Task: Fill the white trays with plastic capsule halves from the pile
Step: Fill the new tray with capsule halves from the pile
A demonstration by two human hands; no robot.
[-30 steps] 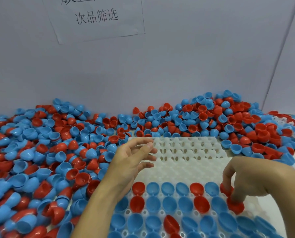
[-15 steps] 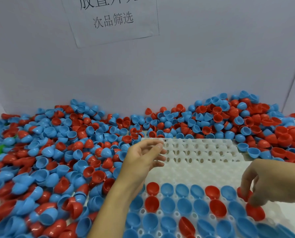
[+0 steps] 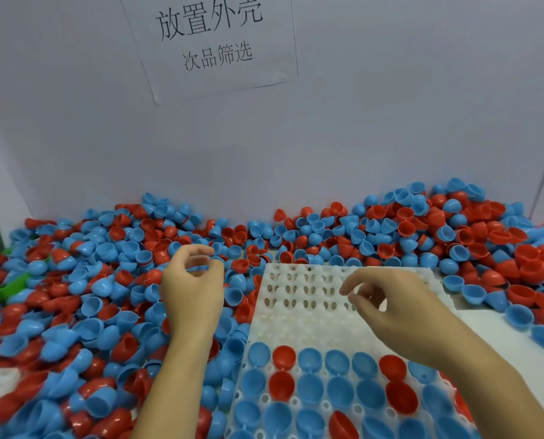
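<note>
Filling the white tray (image 3: 299, 324) is partway done: its nearest rows hold blue and red capsule halves (image 3: 310, 388), cups facing up, while the far rows of sockets are bare. The pile (image 3: 106, 280) of loose blue and red halves lies heaped to the left of the tray and behind it, running on to the right along the wall.

I see my left hand (image 3: 191, 289) over the pile, just left of the tray's far corner, its fingers (image 3: 201, 250) curled as if pinching a blue half; the picture is blurred there, so I cannot be sure it holds one. My right hand (image 3: 391, 305) hovers above the empty middle of the tray, fingers loosely bent and holding nothing.

To do this step well, I would pinch a single half by its rim, check that no second shell is nested inside it, turn it cup upward, and seat it in the nearest bare socket beside the filled rows. Working row by row should keep gaps from being missed.

A paper notice (image 3: 213, 42) with printed characters hangs on the grey wall behind, and something green (image 3: 1, 288) shows at the far left edge.
</note>
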